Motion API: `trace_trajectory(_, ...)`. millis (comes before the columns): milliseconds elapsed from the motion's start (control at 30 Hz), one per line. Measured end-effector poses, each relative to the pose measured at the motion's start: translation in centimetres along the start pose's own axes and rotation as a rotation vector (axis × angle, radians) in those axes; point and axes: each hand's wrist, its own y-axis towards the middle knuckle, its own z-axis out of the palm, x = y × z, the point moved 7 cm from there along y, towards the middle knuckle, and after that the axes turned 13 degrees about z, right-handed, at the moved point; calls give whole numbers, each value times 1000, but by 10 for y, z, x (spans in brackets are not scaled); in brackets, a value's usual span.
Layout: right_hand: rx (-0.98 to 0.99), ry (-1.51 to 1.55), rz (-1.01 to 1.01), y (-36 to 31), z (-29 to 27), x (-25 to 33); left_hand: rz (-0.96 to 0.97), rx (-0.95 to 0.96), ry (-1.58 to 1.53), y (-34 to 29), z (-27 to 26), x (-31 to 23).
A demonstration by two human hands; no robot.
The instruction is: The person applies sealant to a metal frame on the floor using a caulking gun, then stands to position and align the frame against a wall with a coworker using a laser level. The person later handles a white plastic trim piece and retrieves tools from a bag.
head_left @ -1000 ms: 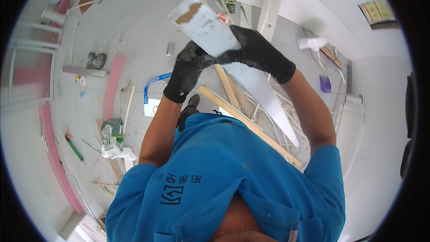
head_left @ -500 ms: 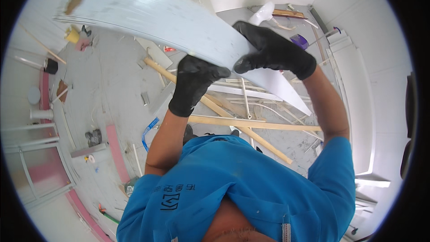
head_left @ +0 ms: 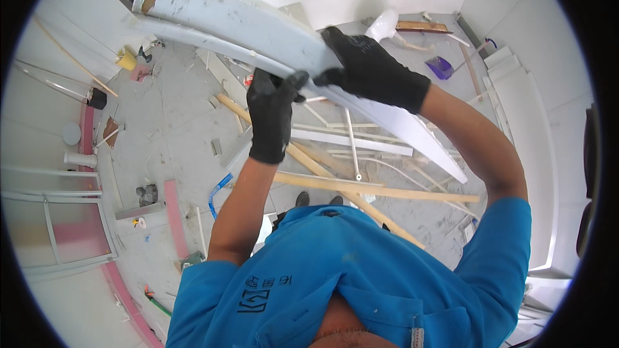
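Note:
A long, pale blue-white board [head_left: 225,22] slants across in front of me, scuffed, with a torn brown patch at its far left end. A raised lip runs along its near edge, and its narrow end points down to the right. My left hand [head_left: 271,116], in a black glove, is closed on the near edge from below. Just right of it, my right hand [head_left: 380,74], gloved alike, clasps the board with the fingers over its far side. Part of the left fingers is hidden behind the board.
Wooden battens [head_left: 380,188] and white strips lie crossed on the grey floor below the board. A blue strap [head_left: 219,193] and a pink strip [head_left: 174,219] lie to the left. A purple dustpan [head_left: 440,67] is at right, a yellow bucket [head_left: 126,60] far left, and framed panels [head_left: 77,229] stand left.
The board has tilted, so its near edge and lip now show. Its far left end has shifted right and down in view. Both hands have moved slightly left and keep their hold.

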Motion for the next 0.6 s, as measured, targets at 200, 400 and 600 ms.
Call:
trace_trajectory(200, 276, 244, 178, -13, -15, -24, 96, 162, -46, 14, 5, -28)
trace_trajectory(400, 78, 128, 256, -52, -60, -74, 377, 204, -125, 116, 3, -103)
trace_trajectory(600, -346, 164, -218, 73, -197, 97, 677, 680, 449, 107, 30, 28)
